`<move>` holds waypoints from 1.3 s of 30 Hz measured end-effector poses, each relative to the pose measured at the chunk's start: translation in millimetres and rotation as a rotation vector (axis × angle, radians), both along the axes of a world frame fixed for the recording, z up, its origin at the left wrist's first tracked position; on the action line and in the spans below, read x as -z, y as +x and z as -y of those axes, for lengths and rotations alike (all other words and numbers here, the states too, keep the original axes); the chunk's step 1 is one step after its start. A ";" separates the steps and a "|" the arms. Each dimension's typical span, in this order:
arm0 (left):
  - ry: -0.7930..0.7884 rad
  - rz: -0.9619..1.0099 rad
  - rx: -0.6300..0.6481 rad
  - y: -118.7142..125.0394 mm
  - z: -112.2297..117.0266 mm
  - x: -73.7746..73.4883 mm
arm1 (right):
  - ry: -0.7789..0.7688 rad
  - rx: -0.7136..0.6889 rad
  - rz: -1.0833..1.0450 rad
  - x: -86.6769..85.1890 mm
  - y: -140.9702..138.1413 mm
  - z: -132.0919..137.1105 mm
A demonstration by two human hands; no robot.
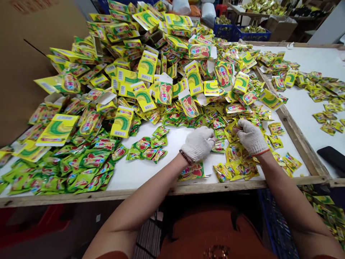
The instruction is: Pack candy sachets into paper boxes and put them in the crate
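Both my hands wear white knit gloves. My left hand (198,143) is curled closed over small green and yellow candy sachets (219,145) on the white table (140,172). My right hand (251,136) is closed, pinching yellow sachets (232,131) at the edge of the heap. A flat box with a red fruit print (192,172) lies under my left wrist. A huge pile of yellow and green folded cartons (147,66) rises behind the hands.
Green sachets (81,169) cover the table's left front. A wooden rim (296,136) divides this table from a second white table with scattered sachets (326,108). Brown cardboard (24,72) stands at left. Blue crates (250,34) sit far back.
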State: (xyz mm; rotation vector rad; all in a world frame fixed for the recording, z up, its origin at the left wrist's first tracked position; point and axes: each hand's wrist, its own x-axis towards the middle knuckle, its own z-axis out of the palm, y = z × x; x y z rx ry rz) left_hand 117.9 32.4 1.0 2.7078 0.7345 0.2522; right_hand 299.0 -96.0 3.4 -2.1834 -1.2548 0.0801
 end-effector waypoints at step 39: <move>-1.035 0.547 -0.092 -5.6 -6.8 -3.8 | 0.218 -0.122 -0.819 -3.5 -33.9 -8.4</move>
